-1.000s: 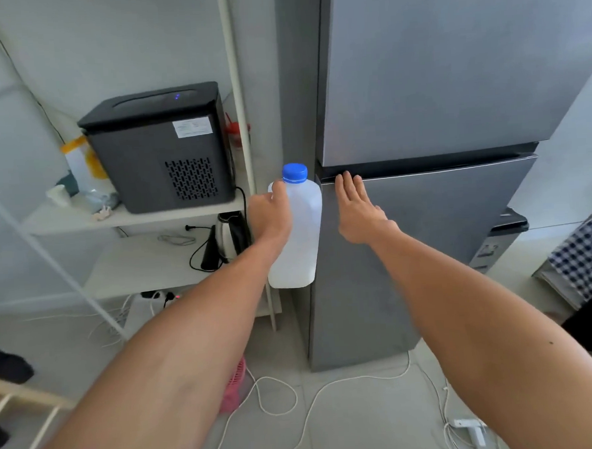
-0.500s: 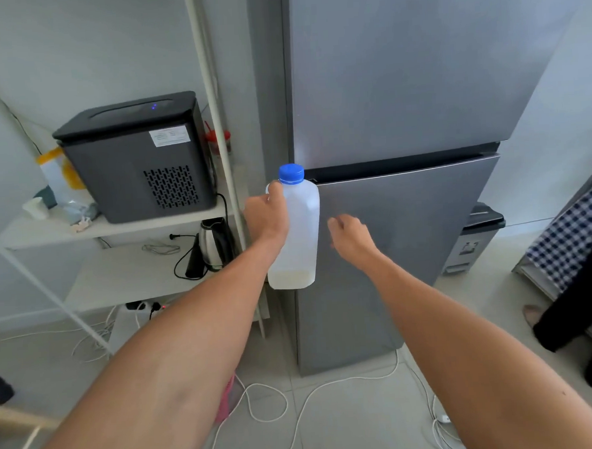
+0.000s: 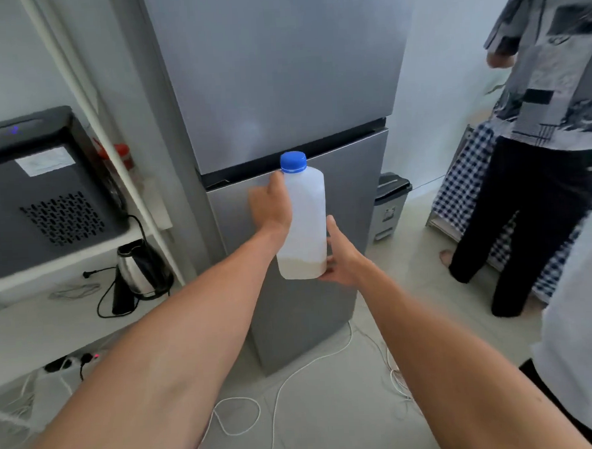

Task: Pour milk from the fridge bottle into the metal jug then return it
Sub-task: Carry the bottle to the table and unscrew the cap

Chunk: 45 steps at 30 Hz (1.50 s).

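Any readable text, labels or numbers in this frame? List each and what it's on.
None can be read.
White sticker on the black appliance: print too blurred to read.
Label on the small bin beside the fridge: too small and blurred.
Milk bottle with the blue cap: no label or print visible.
Fridge doors: no brand mark visible.

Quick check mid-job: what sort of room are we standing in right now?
Probably a home kitchen or utility corner: a tall two-door fridge, an electric kettle on a white shelf, and a pedal bin on the tiled floor.
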Motion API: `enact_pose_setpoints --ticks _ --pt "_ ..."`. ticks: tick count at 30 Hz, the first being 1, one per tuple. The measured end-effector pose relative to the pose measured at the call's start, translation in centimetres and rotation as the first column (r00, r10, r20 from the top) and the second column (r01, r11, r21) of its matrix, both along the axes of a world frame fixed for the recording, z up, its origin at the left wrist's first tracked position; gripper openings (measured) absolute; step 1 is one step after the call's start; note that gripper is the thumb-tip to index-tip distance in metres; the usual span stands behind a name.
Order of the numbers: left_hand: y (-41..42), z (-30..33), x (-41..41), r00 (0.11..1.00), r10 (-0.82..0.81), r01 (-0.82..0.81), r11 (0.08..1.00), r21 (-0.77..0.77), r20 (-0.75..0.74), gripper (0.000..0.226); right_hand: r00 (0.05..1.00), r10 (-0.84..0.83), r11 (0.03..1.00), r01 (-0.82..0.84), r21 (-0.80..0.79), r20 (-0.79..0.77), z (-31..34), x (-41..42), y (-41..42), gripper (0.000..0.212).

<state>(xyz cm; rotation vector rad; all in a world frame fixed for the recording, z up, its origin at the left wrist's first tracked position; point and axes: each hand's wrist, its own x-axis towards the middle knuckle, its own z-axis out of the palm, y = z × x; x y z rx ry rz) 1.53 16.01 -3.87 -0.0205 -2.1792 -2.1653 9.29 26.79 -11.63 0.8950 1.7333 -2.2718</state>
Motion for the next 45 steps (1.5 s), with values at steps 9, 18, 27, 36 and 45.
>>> enact_pose_setpoints --ticks 9,18,27,36,45 --pt "7.9 -0.2 2.5 0.918 -0.396 0.397 0.917 0.033 -0.03 0.044 0.915 -0.403 0.91 0.403 0.102 -0.019 0.1 6.2 4.6 0.076" --pt "12.0 -1.5 11.0 0.655 -0.755 0.755 0.655 -0.013 -0.033 0.049 0.595 -0.804 0.588 0.789 0.179 0.017 -1.0 16.7 2.7 0.084" --pt "13.7 -2.2 27.8 0.189 -0.982 0.977 0.191 0.093 0.026 0.053 0.181 -0.983 0.172 0.97 0.172 -0.038 -1.3 33.1 -2.2 0.063" --pt "10.3 -1.6 48.0 -0.203 -0.977 0.979 -0.2 0.047 0.063 0.042 -0.125 -0.989 -0.143 0.949 0.282 -0.079 0.0 50.0 -10.6 0.07" --pt "0.5 -0.5 67.9 -0.492 -0.87 0.87 -0.489 0.066 0.043 0.046 -0.409 -0.91 -0.413 0.873 0.261 -0.071 0.3 67.4 -22.5 0.06"
